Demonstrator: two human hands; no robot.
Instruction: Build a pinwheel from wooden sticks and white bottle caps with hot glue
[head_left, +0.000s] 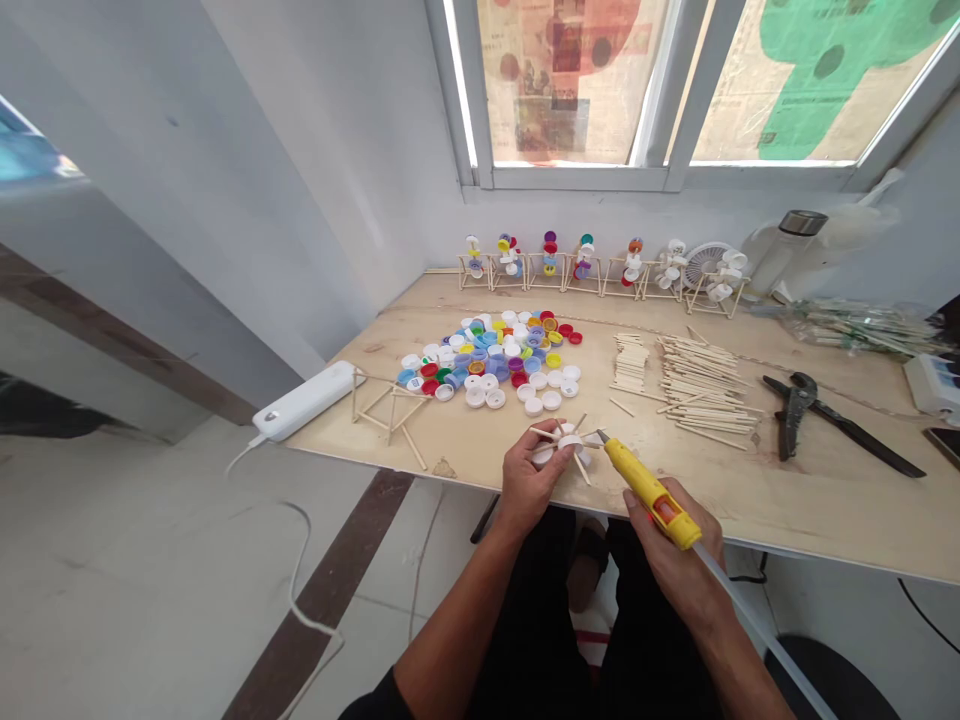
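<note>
Near the table's front edge my left hand [531, 476] pinches a small wheel of wooden sticks [583, 468] that fan out from a centre, with white bottle caps [570, 441] on it. My right hand [679, 545] is wrapped round a yellow glue gun [651, 490], whose nozzle points up and left, close to the sticks on the wheel's right side. Whether the nozzle touches a stick I cannot tell. Colourful bottle caps [495, 365] lie in a heap just beyond my left hand. A stick frame [390, 405] stands at the table's left end.
Small stick frames with cap wheels [551, 262] line the back of the wooden table [465, 450]. Loose sticks [701, 385] lie in piles at the right, beside black pliers [795, 415]. A white power strip [307, 400] sits at the left edge; a steel-lidded bottle [791, 250] stands at the back right.
</note>
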